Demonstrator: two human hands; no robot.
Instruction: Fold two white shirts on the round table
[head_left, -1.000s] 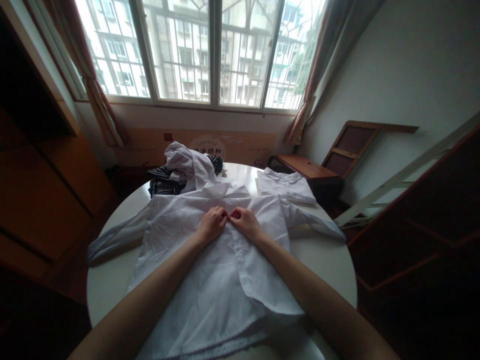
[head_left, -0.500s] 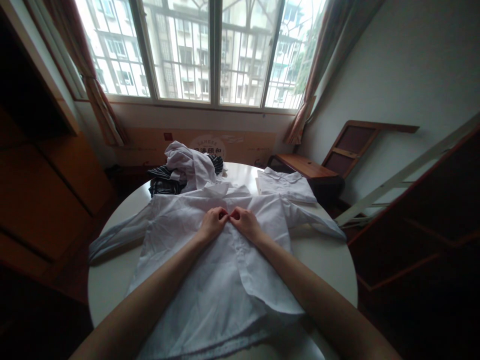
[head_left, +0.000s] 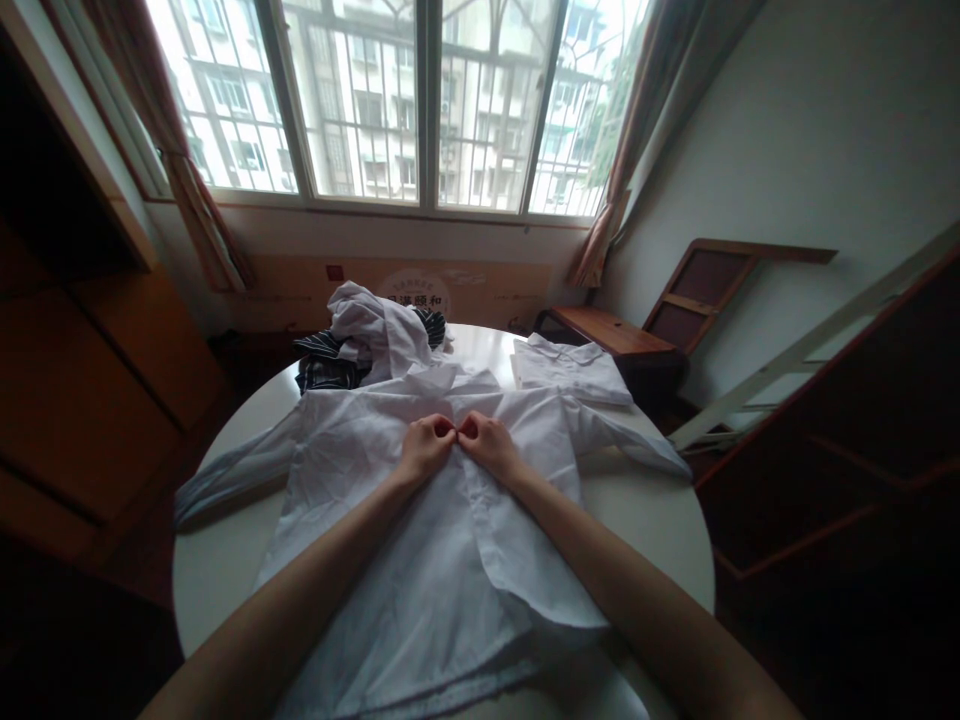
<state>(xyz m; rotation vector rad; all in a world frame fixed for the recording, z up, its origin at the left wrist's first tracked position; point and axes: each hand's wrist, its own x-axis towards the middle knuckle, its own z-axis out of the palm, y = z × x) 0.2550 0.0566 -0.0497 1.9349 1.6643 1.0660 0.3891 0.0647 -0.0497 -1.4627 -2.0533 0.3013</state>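
A white long-sleeved shirt (head_left: 375,570) lies spread on the round white table (head_left: 217,590), its collar towards the window and its sleeves out to both sides. My left hand (head_left: 429,440) pinches the front placket a little below the collar. Right beside it, fingertips almost touching, my right hand (head_left: 486,440) pinches the placket's other edge. Any button between the fingertips is too small to make out. Below my hands the front edges lie loose, and the right panel's lower corner is folded outwards.
Crumpled white and black-striped clothes (head_left: 375,330) lie heaped at the table's far left. A folded white shirt (head_left: 574,370) is at the far right. Beyond stand a wooden chair (head_left: 615,330), a long cardboard box (head_left: 495,285) under the window, and a wooden cabinet (head_left: 82,400) at left.
Both hands stay at the same spot on the placket, with only tiny finger movement. The shirt has not visibly moved.
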